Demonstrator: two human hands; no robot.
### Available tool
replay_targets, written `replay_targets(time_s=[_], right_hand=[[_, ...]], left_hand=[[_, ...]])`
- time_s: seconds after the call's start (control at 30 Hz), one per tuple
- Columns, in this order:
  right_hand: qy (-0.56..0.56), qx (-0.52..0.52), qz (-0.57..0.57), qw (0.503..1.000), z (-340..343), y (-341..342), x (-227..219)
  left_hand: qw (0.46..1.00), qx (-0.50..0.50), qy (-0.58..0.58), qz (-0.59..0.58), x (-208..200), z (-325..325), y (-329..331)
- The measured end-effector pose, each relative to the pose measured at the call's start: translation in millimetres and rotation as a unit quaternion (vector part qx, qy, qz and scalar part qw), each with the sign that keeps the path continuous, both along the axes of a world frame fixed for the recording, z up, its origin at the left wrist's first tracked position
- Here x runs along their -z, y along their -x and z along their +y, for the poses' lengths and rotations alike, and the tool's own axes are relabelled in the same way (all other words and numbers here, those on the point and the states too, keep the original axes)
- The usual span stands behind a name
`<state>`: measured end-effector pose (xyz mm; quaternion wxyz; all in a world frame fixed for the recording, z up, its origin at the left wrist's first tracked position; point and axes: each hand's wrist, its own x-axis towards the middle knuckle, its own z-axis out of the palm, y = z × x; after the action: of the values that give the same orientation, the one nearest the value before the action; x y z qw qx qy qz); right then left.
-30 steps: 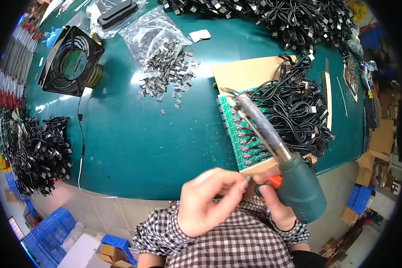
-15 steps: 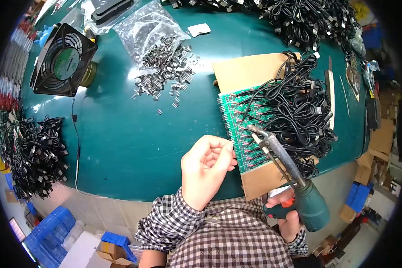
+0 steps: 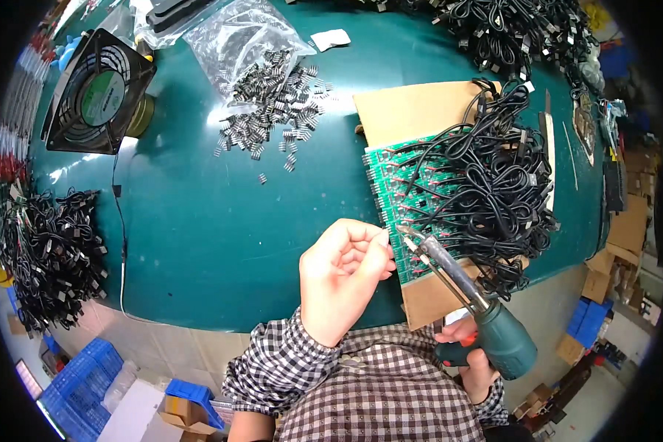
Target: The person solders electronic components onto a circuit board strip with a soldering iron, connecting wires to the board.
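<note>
My right hand (image 3: 464,340) grips the green handle of a soldering gun (image 3: 505,340) at the lower right. Its metal barrel slants up and left, and the tip is at the left part of a panel of green circuit boards (image 3: 383,193). Beside the panel's left edge, close to that tip, my left hand (image 3: 344,274) has its thumb and forefinger pinched together. What they hold, if anything, is too small to make out. The panel lies on brown cardboard (image 3: 409,114). Black cables (image 3: 501,184) run from the boards to the right in coiled bundles.
Small pin connectors (image 3: 272,110) lie in a heap by a clear plastic bag (image 3: 236,37). A black fan (image 3: 101,96) stands at the far left, its cord trailing down. More cable bundles lie at the left edge (image 3: 55,258) and the far right (image 3: 508,33).
The soldering gun has shifted left, and its tip is lower and nearer to my left fingertips. My left hand keeps its pinch in almost the same place.
</note>
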<state>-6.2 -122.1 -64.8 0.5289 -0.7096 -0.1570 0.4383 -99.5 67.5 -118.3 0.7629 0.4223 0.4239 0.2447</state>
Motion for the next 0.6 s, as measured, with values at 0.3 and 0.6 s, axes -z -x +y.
replay_targets(time_s=[0.3, 0.6], right_hand=[[-0.011, 0.011, -0.005, 1.000, 8.7, 3.4, -1.4], [-0.040, 0.009, -0.018, 0.999, 5.5, 3.8, 3.8]], left_hand=[[1.000, -0.003, -0.009, -0.002, -0.4, 0.2, -0.8], [1.000, 0.000, -0.015, -0.005, 1.0, -0.6, -0.3]])
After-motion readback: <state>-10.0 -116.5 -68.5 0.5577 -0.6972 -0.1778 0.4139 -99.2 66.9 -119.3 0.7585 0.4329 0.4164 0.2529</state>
